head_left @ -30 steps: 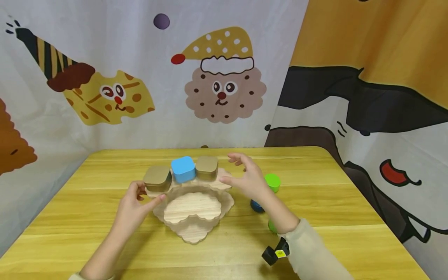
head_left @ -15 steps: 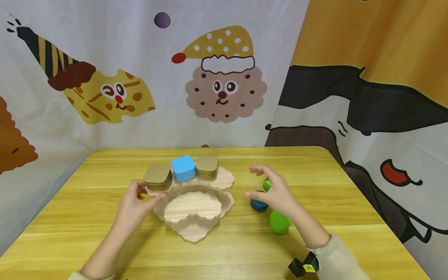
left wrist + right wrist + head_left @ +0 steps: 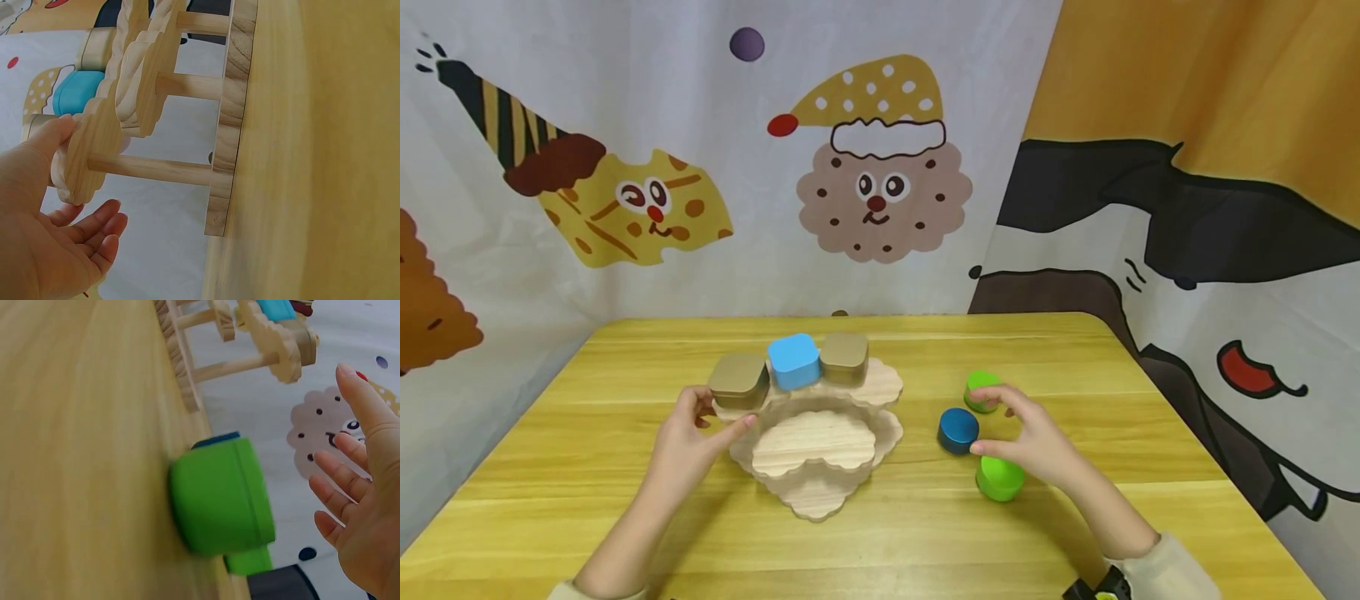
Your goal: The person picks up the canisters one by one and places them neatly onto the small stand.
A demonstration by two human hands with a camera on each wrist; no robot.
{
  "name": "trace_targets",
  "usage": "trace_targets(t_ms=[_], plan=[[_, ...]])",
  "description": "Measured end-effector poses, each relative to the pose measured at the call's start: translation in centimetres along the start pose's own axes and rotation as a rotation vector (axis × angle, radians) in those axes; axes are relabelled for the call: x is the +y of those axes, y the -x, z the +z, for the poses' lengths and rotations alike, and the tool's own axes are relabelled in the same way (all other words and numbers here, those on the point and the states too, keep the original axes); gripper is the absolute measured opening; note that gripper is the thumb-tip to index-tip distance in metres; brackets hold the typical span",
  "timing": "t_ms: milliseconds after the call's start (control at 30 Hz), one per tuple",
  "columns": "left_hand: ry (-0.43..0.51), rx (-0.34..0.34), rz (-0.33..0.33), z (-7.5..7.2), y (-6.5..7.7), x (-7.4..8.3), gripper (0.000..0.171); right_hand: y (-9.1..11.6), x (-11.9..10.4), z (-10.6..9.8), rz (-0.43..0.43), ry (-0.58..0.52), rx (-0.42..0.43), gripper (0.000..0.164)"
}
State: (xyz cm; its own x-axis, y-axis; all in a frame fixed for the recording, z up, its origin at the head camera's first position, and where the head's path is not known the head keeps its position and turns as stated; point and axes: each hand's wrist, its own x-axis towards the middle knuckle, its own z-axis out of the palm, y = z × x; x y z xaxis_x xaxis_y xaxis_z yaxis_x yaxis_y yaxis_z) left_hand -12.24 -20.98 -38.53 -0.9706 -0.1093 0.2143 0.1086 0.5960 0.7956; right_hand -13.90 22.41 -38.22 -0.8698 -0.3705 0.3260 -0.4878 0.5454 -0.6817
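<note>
My left hand (image 3: 679, 446) holds the left end of the upper tier of a wooden tiered stand (image 3: 812, 446), thumb on one side and fingers on the other. The stand has scalloped tiers on dowels, as the left wrist view shows. On the upper tier sit a gold-brown rounded square tin (image 3: 738, 379), a light blue one (image 3: 793, 361) and another gold-brown tin (image 3: 844, 358). My right hand (image 3: 1037, 442) hovers with spread fingers over a dark blue round tin (image 3: 958, 430) and two green round tins, a nearer one (image 3: 1000, 478) and a farther one (image 3: 980, 385); it holds nothing.
A wood-grain table (image 3: 880, 550) carries everything, its back edge close to a printed cloth (image 3: 880, 292) with cartoon food faces. A black device (image 3: 1097, 586) is strapped at my right wrist by the sleeve.
My right hand has moved away from the upper tier's right end, rightward and nearer, to over the round tins. My left hand and the stand have stayed put.
</note>
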Motion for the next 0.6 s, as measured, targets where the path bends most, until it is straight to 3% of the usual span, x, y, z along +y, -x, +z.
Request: trace_targets(t_ms=[267,600], plan=[[0.009,-0.003,-0.001,0.0,0.0,0.1,0.068,2.0,1.7,-0.5,-0.067,-0.009,-0.025,0.058],[0.013,-0.01,-0.007,-0.1,0.0,0.1,0.069,4.2,4.1,-1.3,-0.064,-0.028,-0.103,0.06]])
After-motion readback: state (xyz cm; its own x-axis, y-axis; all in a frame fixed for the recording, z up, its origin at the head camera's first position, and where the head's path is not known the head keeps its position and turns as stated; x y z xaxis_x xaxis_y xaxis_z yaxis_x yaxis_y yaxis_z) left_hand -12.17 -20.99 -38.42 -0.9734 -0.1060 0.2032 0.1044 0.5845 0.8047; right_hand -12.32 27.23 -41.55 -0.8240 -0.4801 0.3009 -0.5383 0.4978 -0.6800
